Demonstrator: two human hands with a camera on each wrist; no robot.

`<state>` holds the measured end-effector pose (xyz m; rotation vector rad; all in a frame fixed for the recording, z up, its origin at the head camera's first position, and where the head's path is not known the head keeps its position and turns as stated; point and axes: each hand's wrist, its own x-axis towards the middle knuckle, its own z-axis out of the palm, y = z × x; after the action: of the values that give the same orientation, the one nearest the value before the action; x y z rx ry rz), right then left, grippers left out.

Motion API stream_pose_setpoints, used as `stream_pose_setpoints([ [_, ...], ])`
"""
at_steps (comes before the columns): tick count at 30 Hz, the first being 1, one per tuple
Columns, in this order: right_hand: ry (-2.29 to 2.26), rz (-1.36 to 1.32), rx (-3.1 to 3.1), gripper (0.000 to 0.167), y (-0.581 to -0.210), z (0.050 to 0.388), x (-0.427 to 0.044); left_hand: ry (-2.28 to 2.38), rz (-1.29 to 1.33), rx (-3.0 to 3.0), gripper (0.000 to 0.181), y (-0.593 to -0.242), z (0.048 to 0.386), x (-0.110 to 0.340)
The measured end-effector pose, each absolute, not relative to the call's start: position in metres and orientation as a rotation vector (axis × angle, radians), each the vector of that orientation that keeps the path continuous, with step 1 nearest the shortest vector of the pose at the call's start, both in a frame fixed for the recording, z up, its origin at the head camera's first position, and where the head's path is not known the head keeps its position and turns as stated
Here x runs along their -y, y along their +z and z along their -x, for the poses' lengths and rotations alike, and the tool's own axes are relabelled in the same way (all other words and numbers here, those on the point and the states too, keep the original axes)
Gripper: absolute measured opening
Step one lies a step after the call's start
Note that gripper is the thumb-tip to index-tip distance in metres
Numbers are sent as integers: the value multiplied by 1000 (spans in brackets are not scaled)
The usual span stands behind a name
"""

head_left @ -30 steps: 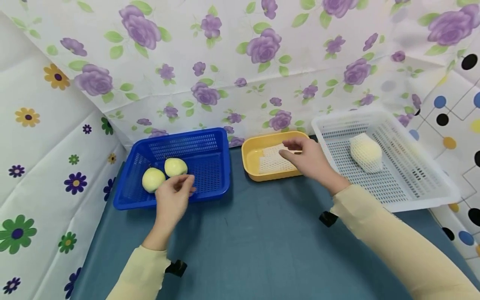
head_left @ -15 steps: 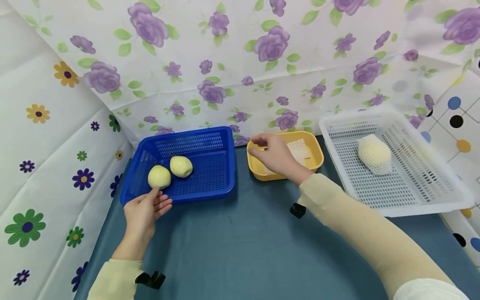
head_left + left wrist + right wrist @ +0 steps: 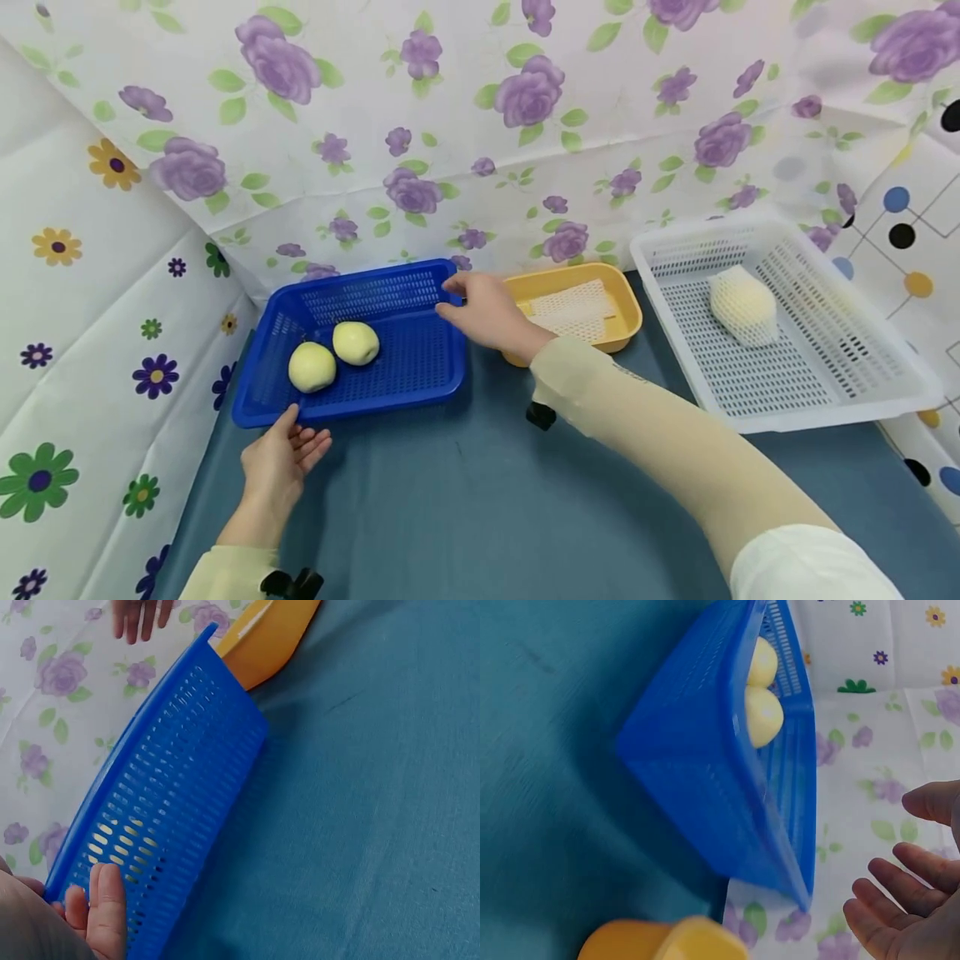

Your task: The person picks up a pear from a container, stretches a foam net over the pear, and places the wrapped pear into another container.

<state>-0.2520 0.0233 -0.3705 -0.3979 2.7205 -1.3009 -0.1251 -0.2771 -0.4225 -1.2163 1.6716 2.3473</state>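
Note:
Two pale yellow-green apples [image 3: 356, 343] lie in the left part of the blue basket [image 3: 416, 393]. My left hand [image 3: 273, 467] is at the basket's front-left rim, thumb tip by the edge and fingers loosely extended outside the wall; firm contact cannot be made out. In the left wrist view those fingers [image 3: 107, 907] lie beside the perforated wall. My right hand [image 3: 487, 312] hovers by the basket's right rim with thumb and fingers apart, holding nothing. The right wrist view shows it spread, away from the blue wall [image 3: 682, 795].
A yellow tray [image 3: 626, 308] with white foam nets [image 3: 573, 308] stands right of the blue basket. Farther right, a white basket [image 3: 810, 408] holds a round pale item in a foam net [image 3: 742, 305]. Flowered sheets [image 3: 360, 167] hang behind the blue-green tabletop [image 3: 450, 508].
My right hand has moved left from above the yellow tray to the blue basket's right rim. My left hand has drawn back from near the apples to the front-left rim, its fingers opening out.

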Motion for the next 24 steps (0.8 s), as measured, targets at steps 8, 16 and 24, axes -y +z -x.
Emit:
stream_pose_setpoints([
  [8,-1174,538,-2723,44,-372,264,22,2477,1197,-1515,41,-422,130,281],
  [16,-1002,605,-2675,52,-383,279,67,2469,1293,-1428,33,-418,135,284],
  [24,-565,644,-2733,71,-392,295,108,2453,1340,-1435,21,-421,138,285],
])
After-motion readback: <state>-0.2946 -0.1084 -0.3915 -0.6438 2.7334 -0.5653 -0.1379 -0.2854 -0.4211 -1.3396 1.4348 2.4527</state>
